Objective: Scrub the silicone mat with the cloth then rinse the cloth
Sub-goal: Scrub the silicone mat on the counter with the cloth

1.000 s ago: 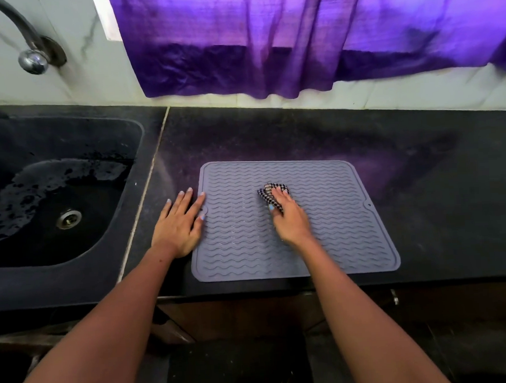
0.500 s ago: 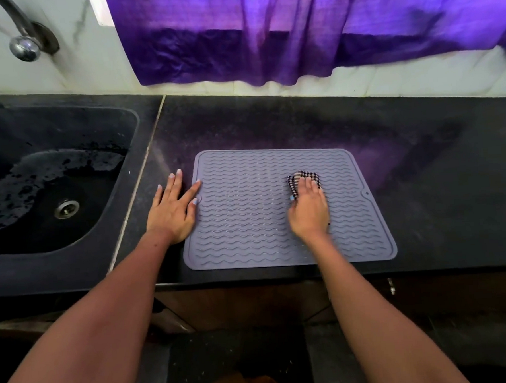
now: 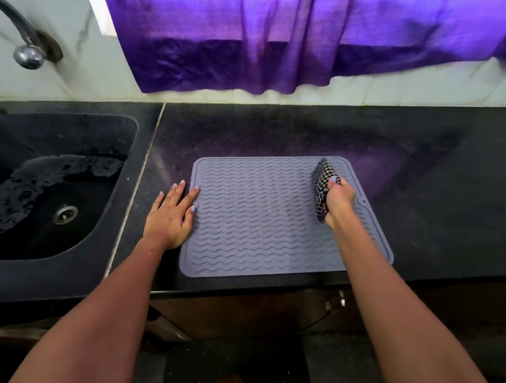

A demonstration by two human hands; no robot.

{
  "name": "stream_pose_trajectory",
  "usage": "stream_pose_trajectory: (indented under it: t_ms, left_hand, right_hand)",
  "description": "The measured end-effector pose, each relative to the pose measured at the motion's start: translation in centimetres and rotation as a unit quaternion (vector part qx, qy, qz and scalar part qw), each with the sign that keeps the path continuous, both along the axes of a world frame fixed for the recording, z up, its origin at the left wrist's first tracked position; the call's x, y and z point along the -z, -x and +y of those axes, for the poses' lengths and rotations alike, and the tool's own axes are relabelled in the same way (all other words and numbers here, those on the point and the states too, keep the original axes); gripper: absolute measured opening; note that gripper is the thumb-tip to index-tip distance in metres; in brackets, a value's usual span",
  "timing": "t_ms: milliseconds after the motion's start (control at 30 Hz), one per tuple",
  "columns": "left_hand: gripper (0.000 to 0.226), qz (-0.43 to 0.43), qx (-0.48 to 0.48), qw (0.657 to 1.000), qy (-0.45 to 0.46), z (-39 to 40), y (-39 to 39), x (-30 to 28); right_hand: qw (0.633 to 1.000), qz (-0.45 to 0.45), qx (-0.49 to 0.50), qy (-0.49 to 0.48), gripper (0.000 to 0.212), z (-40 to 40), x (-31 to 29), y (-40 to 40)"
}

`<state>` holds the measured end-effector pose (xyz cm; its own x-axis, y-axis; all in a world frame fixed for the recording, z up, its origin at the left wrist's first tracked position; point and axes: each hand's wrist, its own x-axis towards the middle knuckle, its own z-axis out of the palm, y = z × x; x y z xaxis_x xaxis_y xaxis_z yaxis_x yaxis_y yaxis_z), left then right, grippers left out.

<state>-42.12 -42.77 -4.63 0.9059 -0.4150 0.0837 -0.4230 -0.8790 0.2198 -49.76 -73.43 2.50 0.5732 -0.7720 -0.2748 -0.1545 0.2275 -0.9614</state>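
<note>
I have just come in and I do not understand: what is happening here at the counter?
A person is scrubbing a grey mat on the dark counter. The right hand grips a checked cloth at the mat's right side. The left hand lies flat at the mat's left edge, fingers on its rim. The sink on the left is wet.

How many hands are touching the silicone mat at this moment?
2. The left hand rests flat on the silicone mat's left edge; the right hand presses the checked cloth near its right edge.
</note>
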Motion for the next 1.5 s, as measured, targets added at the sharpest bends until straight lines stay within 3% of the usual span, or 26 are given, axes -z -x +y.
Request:
stream_pose_trajectory:
  t_ms: [100,167,233,267,300,433,533,600,667,733,800,867,933,1000,1033,1167,1267,1333,1400,1467,1500]
  left_hand:
    - [0.073,-0.008,-0.001,1.000,0.005,0.0,-0.1,0.1]
    - [0.072,-0.009,-0.002,1.000,0.010,0.0,-0.1,0.2]
    - [0.072,-0.005,-0.004,1.000,0.014,0.0,-0.2,0.3]
    - [0.072,-0.003,-0.004,1.000,0.015,0.0,-0.3,0.3]
    - [0.072,-0.002,-0.005,1.000,0.015,0.0,-0.3,0.3]
    - [0.071,-0.001,-0.007,1.000,0.010,0.0,-0.2,0.2]
    - [0.072,0.002,-0.009,1.000,0.008,-0.1,-0.1,0.2]
    - [0.072,0.002,-0.008,1.000,0.007,0.0,-0.1,0.2]
    - [0.072,0.004,-0.006,1.000,0.005,0.2,-0.2,0.3]
    - [0.073,0.010,-0.005,1.000,0.006,0.2,-0.3,0.4]
    - [0.074,0.015,-0.009,1.000,0.011,0.1,-0.3,0.4]
    - [0.074,0.023,-0.018,0.999,0.020,0.0,-0.4,0.3]
    - [0.074,0.022,-0.021,0.999,0.024,-0.1,-0.4,0.2]
    - [0.073,0.020,-0.018,1.000,0.015,-0.2,-0.4,0.2]
    - [0.073,0.019,-0.017,1.000,0.012,-0.2,-0.4,0.2]
    - [0.072,0.012,-0.018,1.000,0.007,-0.2,-0.3,0.3]
    - [0.073,0.012,-0.019,1.000,0.006,-0.2,-0.3,0.3]
    - [0.074,0.015,-0.017,1.000,0.011,-0.2,-0.2,0.3]
    - [0.075,0.020,-0.015,1.000,0.010,-0.1,-0.2,0.1]
    - [0.076,0.019,-0.012,1.000,0.011,0.0,-0.2,0.1]
    - [0.076,0.018,-0.010,1.000,0.014,0.0,-0.1,0.1]
  right_hand:
    - [0.965,0.090,-0.056,0.238,0.045,-0.1,0.0,0.9]
    - [0.890,0.178,-0.174,0.382,0.051,0.5,1.8,1.5]
    - [0.775,0.261,-0.267,0.510,0.059,0.9,4.2,1.7]
    - [0.741,0.273,-0.280,0.547,0.063,0.7,4.9,1.6]
    - [0.734,0.273,-0.283,0.554,0.066,0.4,5.0,1.4]
    - [0.770,0.253,-0.302,0.502,0.065,-0.6,4.1,1.1]
    - [0.862,0.210,-0.246,0.391,0.053,-0.5,3.1,1.1]
    - [0.943,0.153,-0.196,0.223,0.045,-1.5,2.5,0.3]
    - [0.985,0.071,-0.155,0.022,0.040,-3.0,1.4,-0.1]
    - [0.994,0.042,-0.094,-0.026,0.037,-4.4,0.5,0.0]
    - [0.986,0.105,-0.040,0.126,0.040,-4.8,-0.1,0.8]
    - [0.936,0.172,-0.041,0.305,0.045,-4.0,-0.2,2.1]
    - [0.876,0.220,-0.128,0.409,0.052,-2.7,1.7,2.7]
    - [0.782,0.290,-0.210,0.510,0.060,-2.2,4.0,3.1]
    - [0.760,0.306,-0.221,0.530,0.062,-2.4,4.7,3.0]
    - [0.790,0.280,-0.231,0.494,0.060,-3.5,4.5,2.6]
    - [0.843,0.229,-0.218,0.435,0.053,-3.8,3.9,2.5]
    - [0.893,0.204,-0.194,0.352,0.046,-4.5,3.3,2.2]
    - [0.958,0.139,-0.160,0.191,0.038,-5.7,2.0,1.8]
    - [0.985,0.099,-0.074,0.118,0.029,-7.0,0.6,1.8]
    - [0.986,0.105,-0.028,0.129,0.028,-7.6,0.2,2.1]
